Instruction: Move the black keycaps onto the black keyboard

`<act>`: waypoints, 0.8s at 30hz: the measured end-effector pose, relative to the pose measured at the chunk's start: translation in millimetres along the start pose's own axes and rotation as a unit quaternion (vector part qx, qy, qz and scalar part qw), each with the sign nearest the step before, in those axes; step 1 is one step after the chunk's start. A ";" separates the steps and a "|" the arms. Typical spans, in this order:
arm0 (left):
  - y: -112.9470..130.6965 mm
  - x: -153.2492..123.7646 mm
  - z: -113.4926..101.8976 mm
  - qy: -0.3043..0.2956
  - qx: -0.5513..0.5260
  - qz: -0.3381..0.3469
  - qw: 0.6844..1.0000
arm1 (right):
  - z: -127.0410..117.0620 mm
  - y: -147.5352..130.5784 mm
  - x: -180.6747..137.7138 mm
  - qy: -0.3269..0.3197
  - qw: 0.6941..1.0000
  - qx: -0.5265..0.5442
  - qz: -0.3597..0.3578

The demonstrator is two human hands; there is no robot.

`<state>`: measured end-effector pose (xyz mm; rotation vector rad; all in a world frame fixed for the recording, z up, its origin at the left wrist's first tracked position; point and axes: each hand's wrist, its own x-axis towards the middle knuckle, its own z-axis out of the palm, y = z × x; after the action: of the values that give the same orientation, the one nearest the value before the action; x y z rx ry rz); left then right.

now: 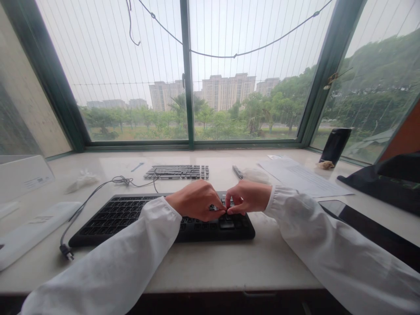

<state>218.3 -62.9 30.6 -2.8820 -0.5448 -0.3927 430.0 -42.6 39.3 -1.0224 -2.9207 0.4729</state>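
A black keyboard (131, 214) lies on the white counter, its left part showing bare key sockets without keycaps. Over its right end, my left hand (198, 201) is closed in a pinch, fingertips pointing right. My right hand (246, 197) meets it from the other side, thumb and index finger curled together at the same spot. Whatever small dark piece may be between the fingertips is too small to name. A few dark keycaps (227, 224) sit on the keyboard just below the fingers. Behind it, loose keycaps (177, 171) are laid out in rows.
A cable (98, 188) with a USB plug (66, 252) runs along the keyboard's left. White boxes (24, 175) stand at far left. To the right are a dark pen-like tool (237, 172), paper sheets (302, 177), a phone (341, 210) and a black upright object (335, 146) by the window.
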 end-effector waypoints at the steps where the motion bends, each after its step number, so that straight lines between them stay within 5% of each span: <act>1: -0.3 0.0 0.5 0.004 -0.002 0.003 1.000 | -0.4 -1.1 -0.1 -0.002 1.000 -0.006 0.003; 24: -1.0 0.0 -2.2 0.008 -0.012 -0.004 1.000 | -1.7 -0.6 -0.6 0.010 0.999 -0.030 0.026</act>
<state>217.4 -62.5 32.8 -2.8977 -0.5518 -0.4260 430.3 -42.9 41.1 -1.1052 -2.9136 0.3748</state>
